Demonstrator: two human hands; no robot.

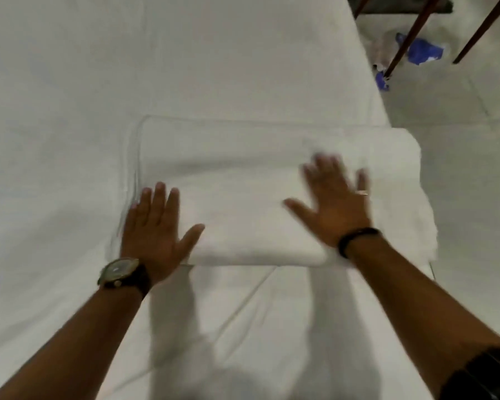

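Observation:
A folded white towel [243, 192] lies on the white bed sheet [98, 82], near the bed's right edge. My left hand [156, 229] lies flat with straight fingers on the towel's left end, a watch on its wrist. My right hand [335, 203] is spread flat over the towel's right part, blurred, with a ring on one finger and a dark band on the wrist. Neither hand holds anything.
The bed's right edge [370, 82] runs down beside a pale tiled floor [474, 168]. Dark wooden furniture legs [407, 39] stand on the floor at the top right, with blue plastic wrapping [425, 50] lying among them.

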